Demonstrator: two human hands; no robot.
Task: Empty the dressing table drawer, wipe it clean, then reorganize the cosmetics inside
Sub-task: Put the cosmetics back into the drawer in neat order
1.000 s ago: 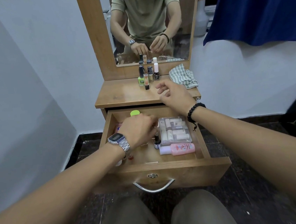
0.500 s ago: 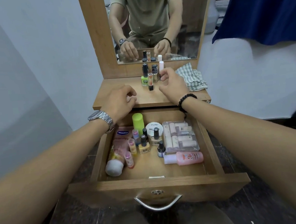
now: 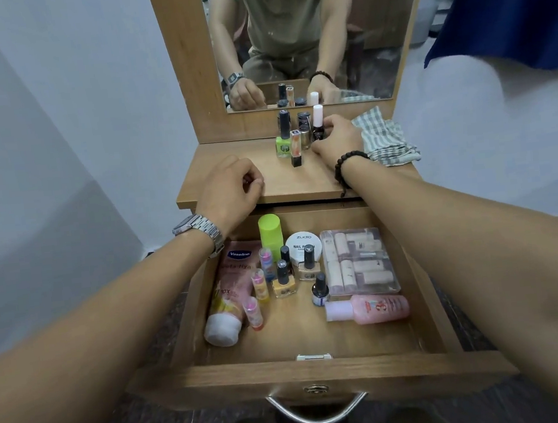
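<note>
The drawer (image 3: pixel 315 369) stood open under both forearms, cosmetics in it – a pink tube (image 3: pixel 226 299), a green cap (image 3: pixel 269 231), a clear case (image 3: pixel 358 261), a pink bottle (image 3: pixel 374 308). The left hand (image 3: pixel 230 190) curled loosely at the tabletop's (image 3: pixel 302 181) front edge; whether it gripped anything, I cannot tell. The right hand (image 3: pixel 337 139) pinched a white-capped bottle (image 3: pixel 317 123) among 4 others. A checked cloth (image 3: pixel 383 138) lay just right of it – the mirror (image 3: pixel 303 33) beyond, pale wall either side.
</note>
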